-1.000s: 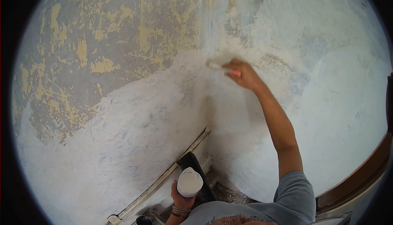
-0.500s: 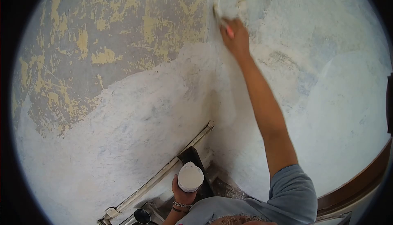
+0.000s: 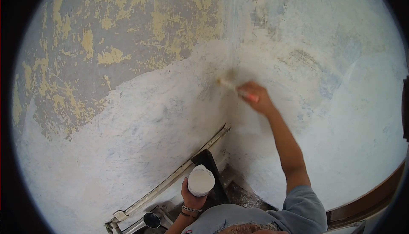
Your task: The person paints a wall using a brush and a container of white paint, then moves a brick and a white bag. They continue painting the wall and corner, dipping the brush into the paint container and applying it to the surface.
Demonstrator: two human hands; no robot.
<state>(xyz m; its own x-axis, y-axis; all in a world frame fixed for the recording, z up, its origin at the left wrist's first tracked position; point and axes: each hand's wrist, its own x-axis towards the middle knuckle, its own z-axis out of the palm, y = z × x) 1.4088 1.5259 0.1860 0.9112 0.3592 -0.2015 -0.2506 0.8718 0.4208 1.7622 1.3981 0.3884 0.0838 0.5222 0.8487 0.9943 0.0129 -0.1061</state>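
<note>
My right hand [image 3: 257, 99] is raised to the corner where two walls meet and grips a paintbrush [image 3: 236, 89] with a red handle. Its bristles touch the wall right at the corner line, on fresh white paint. My left hand [image 3: 192, 198] is low near my chest and holds a small round pot of white paint [image 3: 200, 180] upright. The left wall [image 3: 85, 42] above is grey with yellow scraped patches; its lower part and the right wall [image 3: 349, 106] are coated whitish.
A pale skirting strip [image 3: 183, 166] runs along the foot of the left wall to the corner. A dark board [image 3: 213, 172] leans in the corner by rubble on the floor. A brown wooden frame [image 3: 370, 202] curves at the lower right. A dark round can [image 3: 152, 220] sits at the bottom.
My right hand swept the brush up the corner to the top of the wall, then came back down to mid height. My left hand and the pot barely moved.
</note>
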